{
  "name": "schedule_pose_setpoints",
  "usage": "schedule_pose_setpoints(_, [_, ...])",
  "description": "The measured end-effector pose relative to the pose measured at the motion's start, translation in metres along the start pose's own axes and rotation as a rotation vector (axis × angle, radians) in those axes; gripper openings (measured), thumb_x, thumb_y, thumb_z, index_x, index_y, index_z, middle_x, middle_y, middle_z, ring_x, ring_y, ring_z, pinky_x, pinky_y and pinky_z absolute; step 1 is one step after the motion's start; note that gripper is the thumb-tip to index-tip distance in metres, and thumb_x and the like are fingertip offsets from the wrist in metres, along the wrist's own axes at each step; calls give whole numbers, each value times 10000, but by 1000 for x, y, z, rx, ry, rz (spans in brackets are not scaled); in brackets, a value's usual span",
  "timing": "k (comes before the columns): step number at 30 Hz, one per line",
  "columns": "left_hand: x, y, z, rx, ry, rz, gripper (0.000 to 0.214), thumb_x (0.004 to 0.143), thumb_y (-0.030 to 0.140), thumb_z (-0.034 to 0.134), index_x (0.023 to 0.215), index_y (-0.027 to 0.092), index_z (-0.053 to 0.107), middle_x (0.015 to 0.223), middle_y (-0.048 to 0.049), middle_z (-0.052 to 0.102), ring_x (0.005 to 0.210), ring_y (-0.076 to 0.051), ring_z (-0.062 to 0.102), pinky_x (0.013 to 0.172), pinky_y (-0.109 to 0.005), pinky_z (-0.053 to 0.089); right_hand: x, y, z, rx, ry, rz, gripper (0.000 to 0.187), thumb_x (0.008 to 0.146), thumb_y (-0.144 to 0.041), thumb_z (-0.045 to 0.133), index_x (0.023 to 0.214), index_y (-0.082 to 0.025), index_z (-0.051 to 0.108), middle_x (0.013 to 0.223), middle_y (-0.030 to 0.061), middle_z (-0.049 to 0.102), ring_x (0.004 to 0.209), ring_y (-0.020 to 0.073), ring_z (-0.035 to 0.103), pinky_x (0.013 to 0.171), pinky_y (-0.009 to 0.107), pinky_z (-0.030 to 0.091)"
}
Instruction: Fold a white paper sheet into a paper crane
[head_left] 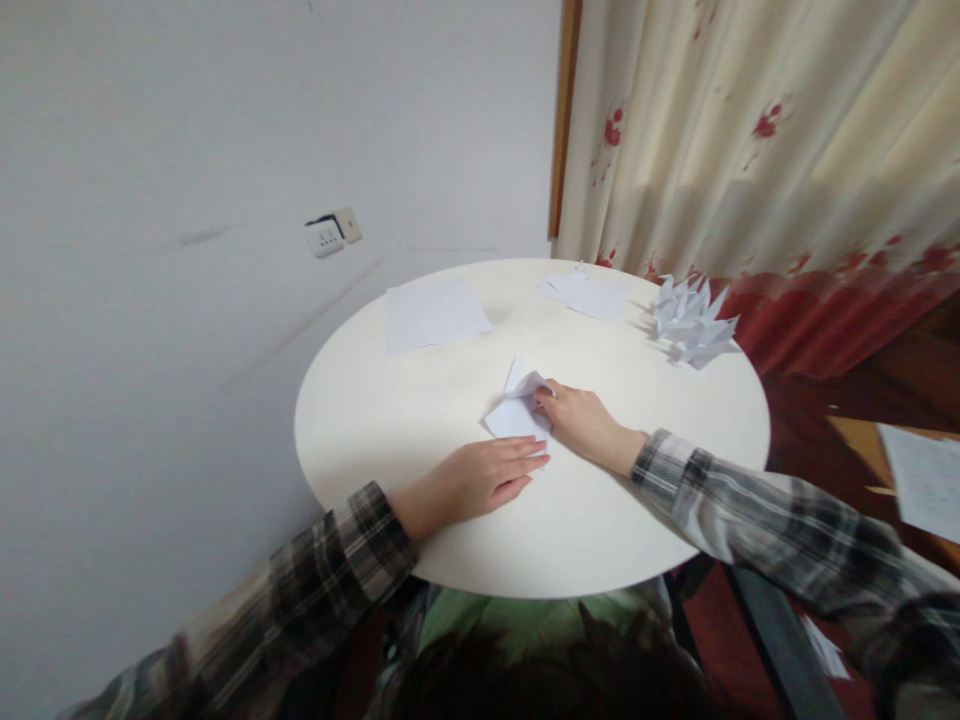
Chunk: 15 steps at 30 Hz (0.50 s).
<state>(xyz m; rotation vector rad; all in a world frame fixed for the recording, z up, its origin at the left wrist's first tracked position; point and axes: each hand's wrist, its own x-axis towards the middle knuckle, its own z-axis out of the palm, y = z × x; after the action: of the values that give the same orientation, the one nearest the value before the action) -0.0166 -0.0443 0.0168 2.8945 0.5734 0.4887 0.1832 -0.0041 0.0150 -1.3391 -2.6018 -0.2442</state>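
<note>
A partly folded piece of white paper (511, 414) lies near the middle of the round white table (360, 430). My left hand (484, 474) rests flat on its near corner, fingers stretched out to the right. With thumb and fingers pinched, my right hand (581, 418) holds a raised flap on the paper's right side. That flap curls upward, and another point of paper sticks up at the far side. Part of the near corner is hidden under my left fingers.
White paper sheets (435, 312) lie at the table's far left. More paper pieces (592, 294) are at the back. Several folded paper cranes (694, 320) stand at the far right. A wall socket (324, 237) is on the left; a curtain (720, 140) hangs behind the table.
</note>
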Motion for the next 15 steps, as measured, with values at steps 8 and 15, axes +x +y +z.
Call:
schedule_pose_setpoints(8, [0,2,-3,35,11,-11,328,903,164,423,1211,153,534,1280,-105,538,1170,-180,516,986,-354,447,-1,0,-2,15,-12,2,200,938,-230,370,965,-149,550,1016,91,566,742,145,586,549,246,349])
schedule_pose_setpoints(15, [-1,4,-2,14,4,-22,339,906,174,426,1226,107,514,1290,-111,531,1199,-167,491,1035,-326,402,-2,3,-2,28,1,1,182,930,-208,382,961,-146,550,986,84,576,727,143,592,551,245,345])
